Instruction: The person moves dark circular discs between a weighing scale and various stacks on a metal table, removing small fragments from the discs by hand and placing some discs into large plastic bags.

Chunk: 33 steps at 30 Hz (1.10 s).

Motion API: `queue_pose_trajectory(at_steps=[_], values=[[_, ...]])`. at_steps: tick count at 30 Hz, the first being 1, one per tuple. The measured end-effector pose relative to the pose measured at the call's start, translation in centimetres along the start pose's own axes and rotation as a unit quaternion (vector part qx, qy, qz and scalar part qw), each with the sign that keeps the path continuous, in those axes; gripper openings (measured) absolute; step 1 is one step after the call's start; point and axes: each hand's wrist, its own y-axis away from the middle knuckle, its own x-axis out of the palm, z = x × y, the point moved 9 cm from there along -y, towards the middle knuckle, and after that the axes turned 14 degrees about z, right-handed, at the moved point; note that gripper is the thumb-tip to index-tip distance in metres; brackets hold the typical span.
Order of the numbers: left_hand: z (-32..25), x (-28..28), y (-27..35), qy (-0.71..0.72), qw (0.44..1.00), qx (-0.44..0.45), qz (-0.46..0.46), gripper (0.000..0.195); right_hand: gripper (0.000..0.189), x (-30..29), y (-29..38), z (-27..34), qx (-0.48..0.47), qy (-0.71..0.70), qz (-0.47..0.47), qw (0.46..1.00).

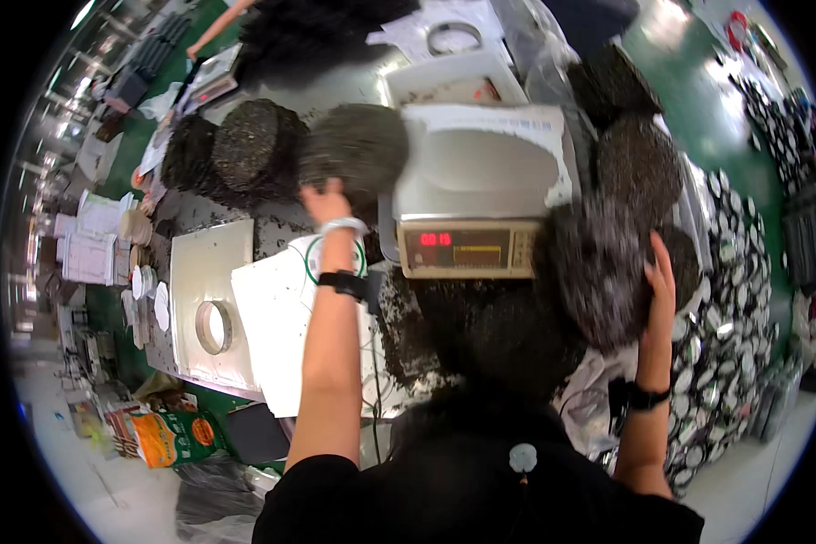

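My left hand (329, 202) grips the lower edge of a round, dark dried cake (359, 146), seemingly pressed seaweed, at the left side of a digital weighing scale (472, 248). The hand and this cake are blurred by motion. On the scale's other side, my right hand (659, 289) holds a second dark cake (602, 279) by its right edge, tilted and also blurred. Bare metal shows on the scale's pan (483, 160), and its red display is lit. Loose dark seaweed (496, 333) lies in front of the scale.
Stacked dark cakes stand left (245, 149) and right (639, 163) of the scale. A white tray (245, 248) carries a metal ring (213, 328); white paper (272, 326) lies beside it. A white bin (455, 75) stands behind the scale. Another person's arm (221, 27) shows at top left.
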Motion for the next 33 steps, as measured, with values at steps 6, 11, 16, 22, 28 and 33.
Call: queue_pose_trajectory(at_steps=[6, 11, 16, 22, 28, 33], values=[[6.3, -11.1, -0.5, -0.203, 0.977, -0.001, -0.058, 0.057, 0.040, 8.0, -7.9, 0.2, 0.038, 0.081, -0.021, 0.996], [9.6, 0.2, 22.9, 0.003, 0.956, -0.112, 0.272, 0.027, 0.031, 3.4, 2.9, -9.6, 0.242, 0.304, 0.074, 0.918], [8.6, 9.5, 38.3, -0.144, 0.867, -0.130, 0.460, 0.043, 0.030, 3.5, 9.8, -10.6, 0.157, 0.301, 0.103, 0.935], [1.2, 9.8, 38.3, 0.113, 0.869, -0.170, 0.450, 0.034, 0.075, -9.3, 7.0, -6.2, 0.122, 0.570, -0.174, 0.794], [1.1, 7.1, 38.4, 0.019, 0.909, -0.105, 0.403, 0.029, 0.031, -12.1, 8.3, -6.9, 0.080, 0.002, -0.115, 0.990], [-2.4, 11.6, 38.8, 0.077, 0.857, -0.101, 0.499, 0.042, 0.033, -3.8, 11.5, -7.2, 0.185, -0.209, 0.065, 0.958]])
